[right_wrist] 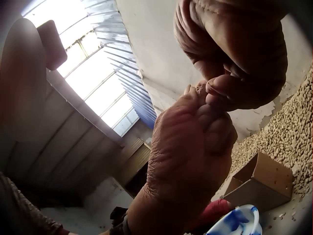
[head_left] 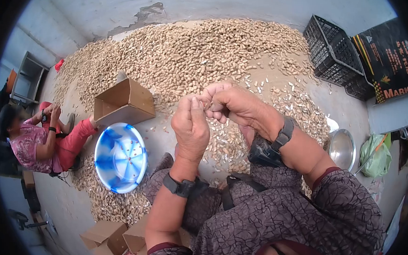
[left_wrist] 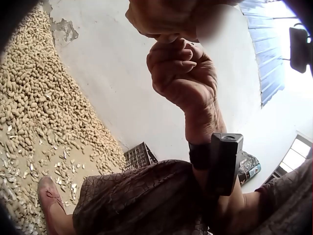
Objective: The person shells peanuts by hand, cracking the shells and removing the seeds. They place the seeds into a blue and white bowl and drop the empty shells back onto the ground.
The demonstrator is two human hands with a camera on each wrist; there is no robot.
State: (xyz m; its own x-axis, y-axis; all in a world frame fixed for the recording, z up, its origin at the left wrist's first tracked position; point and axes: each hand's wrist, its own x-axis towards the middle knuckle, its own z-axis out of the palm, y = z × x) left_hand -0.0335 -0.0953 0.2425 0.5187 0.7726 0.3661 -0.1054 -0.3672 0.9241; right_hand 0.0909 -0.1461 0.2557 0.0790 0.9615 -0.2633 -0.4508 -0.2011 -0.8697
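Near the centre of the head view, the left hand and right hand met, each grip curled nearly closed in a pinch on a small, mostly hidden peanut, with the peanut heap at upper middle and a blue-and-white basin at left.

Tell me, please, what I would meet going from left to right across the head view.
Person in a pink patterned top, blue-and-white plastic basin, wearer's left hand, right hand, round shiny metal bowl, crumpled green plastic bag.
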